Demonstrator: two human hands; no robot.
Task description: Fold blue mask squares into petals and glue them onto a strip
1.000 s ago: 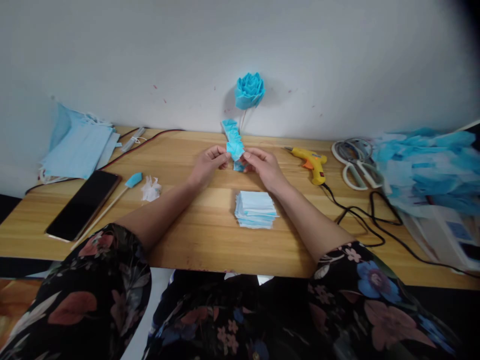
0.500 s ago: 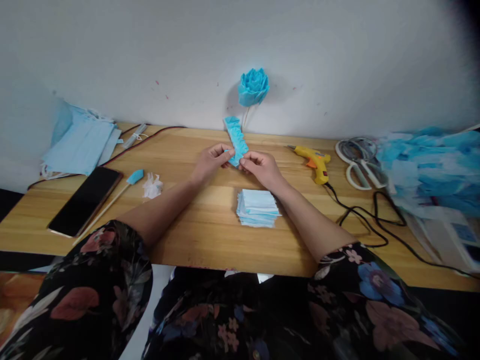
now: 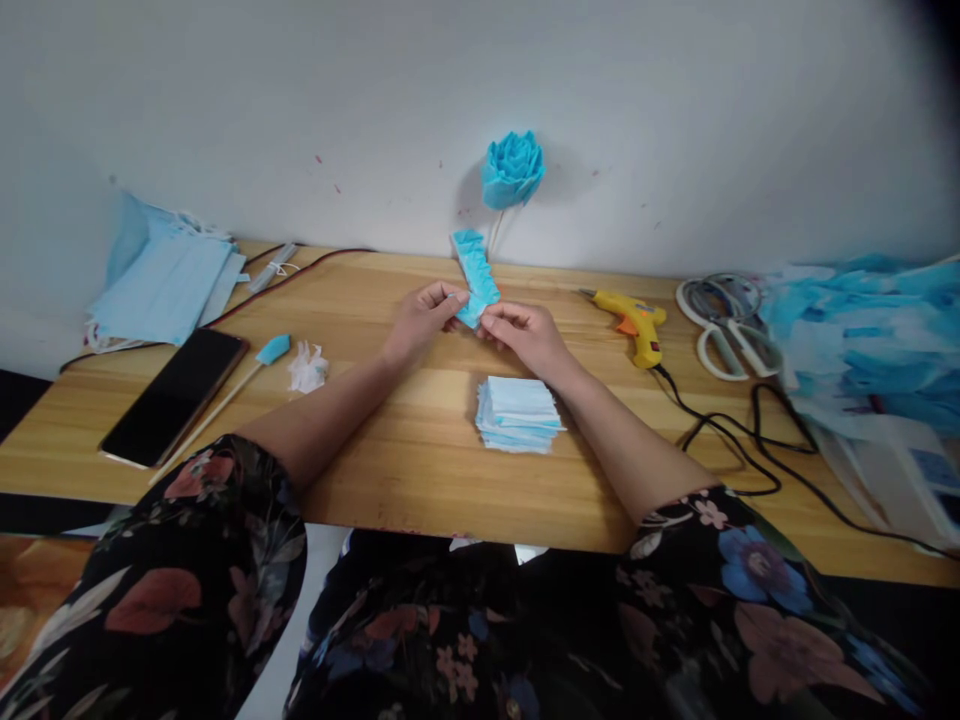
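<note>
Left hand: fingers narrowed in a pinch on the near end of the pleated blue strip; right hand pinches that same end from the other side. One strip, two hands on it, over the middle of the table, toward the wall. Long axis runs away from the person, leaning a bit left; free end points at the wall, pleats across its length. Near end partly covered by fingers, thumb contact small, hard to make out; can't tell if strip touches tabletop.

Counts: one blue flower upright on a thin stem, stem's foot lost near the strip; one stack of pale blue pieces, layers too tight to count; one yellow glue gun, nozzle left; one pair of scissors; one phone, blue-tipped stick beside it; one white scrap. Pile of masks at left, overlapped, uncountable. Blue heap at right cut off by frame edge, blurry
</note>
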